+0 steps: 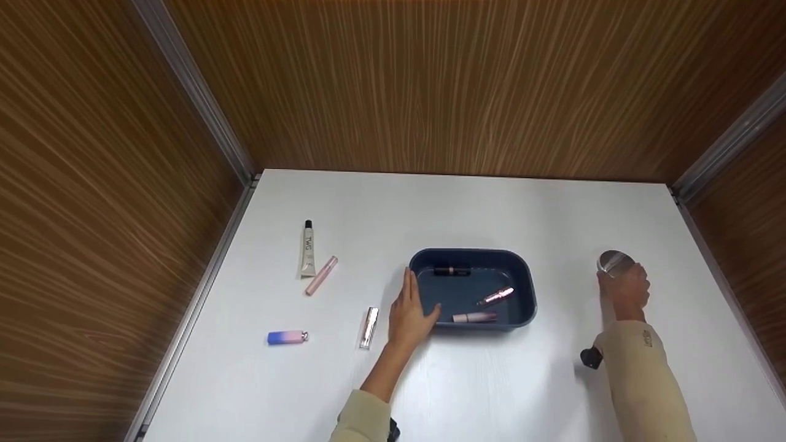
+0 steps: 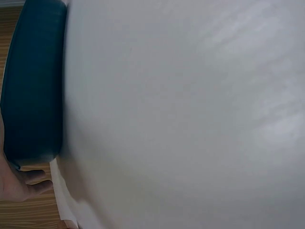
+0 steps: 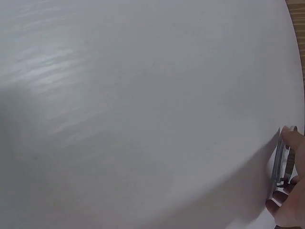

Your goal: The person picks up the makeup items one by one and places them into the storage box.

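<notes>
My left hand (image 1: 410, 316) lies along the left end of a dark blue bin (image 1: 526, 298), fingers extended along its outer wall and thumb by the near rim. In the left wrist view the same bin (image 2: 33, 81) shows its side, with the fingers (image 2: 35, 183) at its end. Inside are a black lipstick tube (image 1: 451, 271), a shiny pink tube (image 1: 495, 296) and a pink-to-dark tube (image 1: 474, 317). Far to the right, my right hand (image 1: 626, 288) pinches a round, mirror-faced compact (image 1: 615, 263) by its edge; the right wrist view shows the compact (image 3: 281, 164) on edge, with a clear rim.
Left of the bin, a silver tube (image 1: 368, 328) and a blue-and-pink tube (image 1: 287, 337) lie on the white table (image 1: 491, 393). Farther back are a squeeze tube with a black cap (image 1: 308, 248) and a slim pink tube (image 1: 322, 275). Wood-grain panels (image 1: 430, 92) enclose the table.
</notes>
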The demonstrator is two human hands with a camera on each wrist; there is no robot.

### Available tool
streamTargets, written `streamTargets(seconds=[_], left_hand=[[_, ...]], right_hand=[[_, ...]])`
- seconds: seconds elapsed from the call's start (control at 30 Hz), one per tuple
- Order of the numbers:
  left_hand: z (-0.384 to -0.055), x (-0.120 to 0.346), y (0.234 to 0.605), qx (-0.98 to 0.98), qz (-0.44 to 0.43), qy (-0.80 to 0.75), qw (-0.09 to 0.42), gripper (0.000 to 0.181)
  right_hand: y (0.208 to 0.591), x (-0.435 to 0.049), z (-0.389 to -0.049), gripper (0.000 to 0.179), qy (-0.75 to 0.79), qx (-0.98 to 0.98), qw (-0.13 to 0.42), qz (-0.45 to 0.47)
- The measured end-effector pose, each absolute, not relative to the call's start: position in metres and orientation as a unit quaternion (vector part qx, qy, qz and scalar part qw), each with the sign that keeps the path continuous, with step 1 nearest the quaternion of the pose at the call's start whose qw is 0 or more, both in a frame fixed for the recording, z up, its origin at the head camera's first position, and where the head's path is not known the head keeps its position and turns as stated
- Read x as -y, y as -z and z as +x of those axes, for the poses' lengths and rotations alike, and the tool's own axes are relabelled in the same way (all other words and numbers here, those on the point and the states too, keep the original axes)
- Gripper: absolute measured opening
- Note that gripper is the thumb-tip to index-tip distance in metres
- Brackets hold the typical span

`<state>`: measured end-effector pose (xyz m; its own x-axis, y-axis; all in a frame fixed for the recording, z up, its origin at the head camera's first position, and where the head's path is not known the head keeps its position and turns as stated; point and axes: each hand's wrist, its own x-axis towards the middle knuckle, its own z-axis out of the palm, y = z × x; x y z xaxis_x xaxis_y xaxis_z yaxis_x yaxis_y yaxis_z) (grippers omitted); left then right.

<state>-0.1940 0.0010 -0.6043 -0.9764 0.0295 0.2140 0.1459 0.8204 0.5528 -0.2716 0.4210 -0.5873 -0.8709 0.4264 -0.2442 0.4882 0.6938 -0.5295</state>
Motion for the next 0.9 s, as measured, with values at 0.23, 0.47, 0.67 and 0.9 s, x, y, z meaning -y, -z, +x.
streamTargets(seconds=[0.23,0.47,0.67,0.9], left_hand=[[-0.194,0.0,0.605,0.951,-0.046,0.29,0.099,0.087],[-0.193,0.0,0.608,0.947,-0.053,0.295,0.112,0.086],[-0.193,0.0,0.607,0.949,-0.05,0.292,0.106,0.086],[-0.194,-0.001,0.608,0.949,-0.05,0.289,0.112,0.085]], right_hand=[[0.587,-0.418,-0.271,0.078,0.288,-0.923,0.036,0.252],[0.593,-0.412,-0.267,0.079,0.293,-0.919,0.02,0.264],[0.594,-0.409,-0.265,0.081,0.289,-0.92,0.006,0.266],[0.591,-0.41,-0.269,0.091,0.271,-0.923,0.041,0.269]])
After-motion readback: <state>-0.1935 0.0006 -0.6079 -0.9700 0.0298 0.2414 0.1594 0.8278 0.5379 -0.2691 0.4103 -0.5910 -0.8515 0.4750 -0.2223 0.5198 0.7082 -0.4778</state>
